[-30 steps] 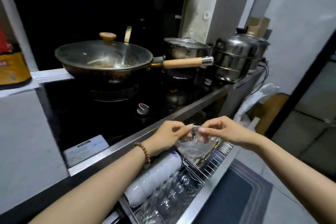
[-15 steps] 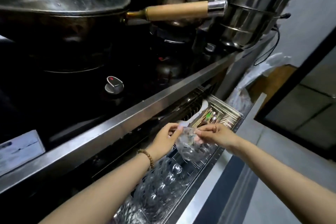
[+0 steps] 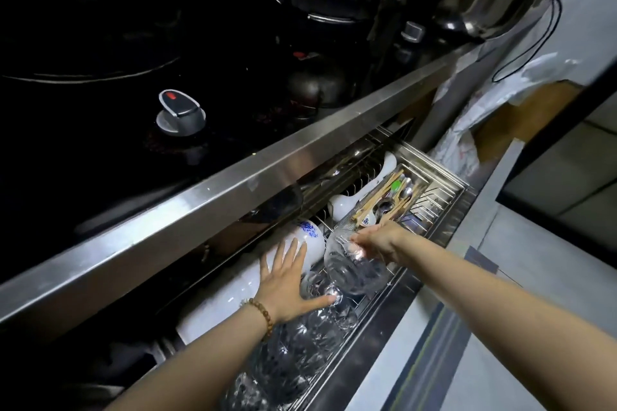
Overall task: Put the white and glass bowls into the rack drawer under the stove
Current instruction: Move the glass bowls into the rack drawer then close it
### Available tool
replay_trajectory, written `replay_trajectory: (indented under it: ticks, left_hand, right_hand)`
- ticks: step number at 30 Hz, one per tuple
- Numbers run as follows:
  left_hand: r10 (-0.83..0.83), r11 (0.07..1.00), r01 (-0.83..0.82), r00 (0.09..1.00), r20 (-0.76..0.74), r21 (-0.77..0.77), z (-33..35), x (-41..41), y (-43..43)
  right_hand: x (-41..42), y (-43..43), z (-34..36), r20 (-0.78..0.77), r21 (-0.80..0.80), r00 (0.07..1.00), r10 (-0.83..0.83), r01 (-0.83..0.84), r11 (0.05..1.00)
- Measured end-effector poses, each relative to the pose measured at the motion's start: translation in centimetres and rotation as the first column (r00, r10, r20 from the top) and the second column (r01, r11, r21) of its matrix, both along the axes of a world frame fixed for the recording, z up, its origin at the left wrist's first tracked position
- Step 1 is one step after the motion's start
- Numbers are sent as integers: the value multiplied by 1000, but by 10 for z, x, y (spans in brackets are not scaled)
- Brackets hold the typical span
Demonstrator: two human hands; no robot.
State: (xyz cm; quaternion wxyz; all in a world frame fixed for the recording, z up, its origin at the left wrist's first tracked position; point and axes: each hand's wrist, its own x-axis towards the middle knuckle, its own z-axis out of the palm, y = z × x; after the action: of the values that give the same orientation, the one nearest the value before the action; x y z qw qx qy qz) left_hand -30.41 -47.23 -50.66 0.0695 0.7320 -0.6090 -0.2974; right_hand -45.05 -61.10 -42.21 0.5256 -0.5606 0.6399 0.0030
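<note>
The glass bowl (image 3: 354, 269) sits tipped on edge at the far end of the front lane of the rack drawer (image 3: 399, 292), which is pulled out under the steel counter edge (image 3: 233, 183) of the stove. It stands just past a row of glass bowls (image 3: 300, 347) already nested on edge there, though whether it touches the wires cannot be told. The right hand (image 3: 377, 238) reaches in from the right with the forearm nearly level. Its fingertips (image 3: 349, 239) are pinched on the bowl's upper rim, probably because a rim hold lets the bowl be lowered between the wires without the knuckles striking the cutlery tray (image 3: 390, 197) just behind. The left hand (image 3: 287, 282) lies palm down, its fingers straight and spread and gripping nothing. They lie over the stacked white bowls (image 3: 227, 297) in the back lane, near the blue-patterned bowl (image 3: 309, 233), while the thumb stretches across to the nearest glass one. That flat press looks like bracing — it would keep both rows from sliding or toppling while the newcomer is nested. Seating the bowl upright against its neighbour seems the step in hand.
</note>
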Motion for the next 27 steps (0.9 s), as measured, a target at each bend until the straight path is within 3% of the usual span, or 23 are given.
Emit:
replay_trajectory:
  ticks: [5,10,20,27]
  left_hand:
    - [-17,999,19,998,68,-27,-10,-2,1]
    - [-17,999,20,996,87,-43,-13,-2,1]
    - [-16,999,19,997,80,-33,-9,-2,3]
    - [-6,999,10,997,71,-48,-11,-2,2]
  right_hand:
    - [8,2,-16,-110,10,994,6,-5,1000]
    - [8,1,-26,-120,-19,993,20,-22,1000]
    - [10,12,-23,42,170,998,42,-48,984]
    - [9,9,-27,14,161,995,101,-102,982]
